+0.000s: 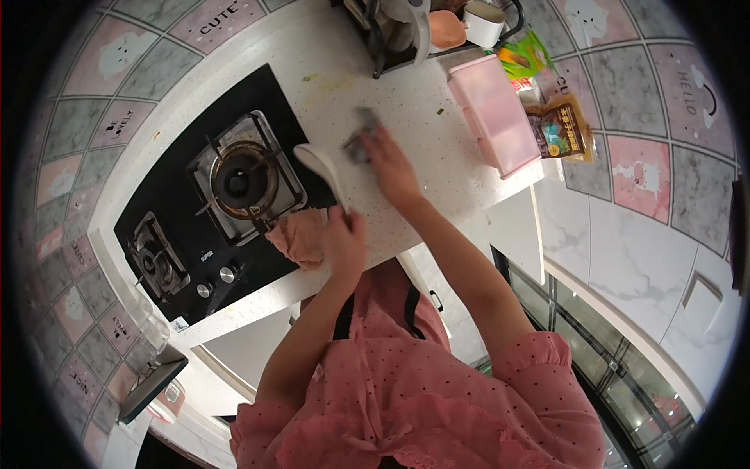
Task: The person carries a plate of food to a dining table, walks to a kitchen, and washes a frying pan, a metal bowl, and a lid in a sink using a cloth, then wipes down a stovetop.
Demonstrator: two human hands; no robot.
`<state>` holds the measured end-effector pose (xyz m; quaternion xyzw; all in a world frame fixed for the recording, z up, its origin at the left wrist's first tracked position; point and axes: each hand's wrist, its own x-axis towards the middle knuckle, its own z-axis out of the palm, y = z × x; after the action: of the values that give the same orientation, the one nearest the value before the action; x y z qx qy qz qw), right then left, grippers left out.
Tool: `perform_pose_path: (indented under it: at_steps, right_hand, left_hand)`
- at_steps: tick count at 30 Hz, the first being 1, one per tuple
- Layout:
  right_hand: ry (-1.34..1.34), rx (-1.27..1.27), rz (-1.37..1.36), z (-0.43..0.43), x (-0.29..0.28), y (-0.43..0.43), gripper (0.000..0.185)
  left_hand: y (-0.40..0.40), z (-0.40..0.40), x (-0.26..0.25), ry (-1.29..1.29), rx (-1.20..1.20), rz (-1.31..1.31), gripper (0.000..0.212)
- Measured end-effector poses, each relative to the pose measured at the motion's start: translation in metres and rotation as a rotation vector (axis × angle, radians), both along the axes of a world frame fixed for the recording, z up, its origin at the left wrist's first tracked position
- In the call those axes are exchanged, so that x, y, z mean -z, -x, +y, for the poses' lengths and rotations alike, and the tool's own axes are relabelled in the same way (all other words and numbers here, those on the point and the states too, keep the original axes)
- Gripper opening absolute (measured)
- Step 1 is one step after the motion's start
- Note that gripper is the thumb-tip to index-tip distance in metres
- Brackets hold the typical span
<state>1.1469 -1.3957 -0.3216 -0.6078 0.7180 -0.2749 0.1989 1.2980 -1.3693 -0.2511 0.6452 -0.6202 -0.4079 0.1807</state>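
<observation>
My left hand (345, 243) is closed around the handle of a white spoon or spatula (321, 164), its head raised over the edge of the gas hob (170, 193). Just left of that hand, a crumpled pinkish-brown cloth (299, 237) lies across the hob's front corner and the worktop. Farther forward, my right hand (385, 161) is on a grey cloth (358, 140) at the worktop. Motion blurs this hand and the cloth, so the finger positions are unclear.
Yellowish smears (337, 79) mark the speckled worktop (451, 158). A pink lidded box (495, 114) stands at right, beside food packets (559, 132). A black rack (381, 61) holds a white mug (485, 23). Metal pan supports (293, 176) rise from the hob.
</observation>
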Motion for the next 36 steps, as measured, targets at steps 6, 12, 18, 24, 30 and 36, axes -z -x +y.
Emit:
perform_pose_path:
  at_steps: [6, 12, 18, 24, 30, 36]
  right_hand:
    - [0.192, 0.251, 0.056, -0.01, -0.01, 0.033, 0.048]
    - [0.197, 0.382, 0.275, -0.036, 0.028, 0.03, 0.039]
    - [0.113, 0.024, 0.066, -0.074, 0.026, -0.032, 0.045]
    - [0.281, -0.198, 0.174, -0.175, 0.038, -0.032, 0.047]
    - [0.166, -0.397, 0.093, -0.122, 0.017, -0.008, 0.057]
    - [0.221, -0.337, 0.186, -0.164, 0.015, -0.027, 0.061]
  left_hand:
    - [-0.098, 0.032, -0.002, 0.211, 0.006, -0.059, 0.033]
    - [-0.125, 0.063, 0.029, -0.079, 0.015, -0.243, 0.049]
    - [-0.128, 0.069, 0.043, 0.105, 0.077, -0.258, 0.06]
    - [-0.12, 0.067, 0.039, 0.106, 0.054, -0.181, 0.047]
    - [-0.132, 0.062, 0.018, 0.192, -0.018, -0.147, 0.024]
    - [-0.134, 0.062, 0.024, 0.161, -0.079, -0.117, 0.022]
